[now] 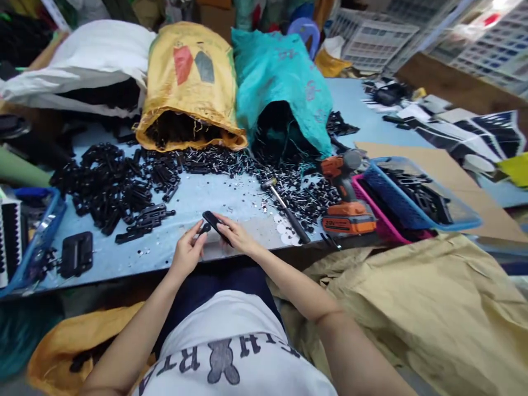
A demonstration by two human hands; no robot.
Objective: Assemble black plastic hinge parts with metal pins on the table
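Note:
Both my hands are together over the front edge of the blue-topped table [198,195]. In my right hand [237,235] is a long black plastic piece [215,224], tilted, with its rounded end toward the far left. My left hand [190,246] pinches a small dark part [205,227] close beside that piece; its exact kind I cannot make out. A hammer [286,212] with a black grip lies to the right of my hands. Left of them is a large heap of black plastic parts [111,184].
White [103,49], yellow [190,66] and teal [280,66] sacks lie open at the back, spilling small parts. An orange cordless drill [348,214] stands at right beside a blue basket [416,192] of black parts. Another blue basket [49,231] is at left.

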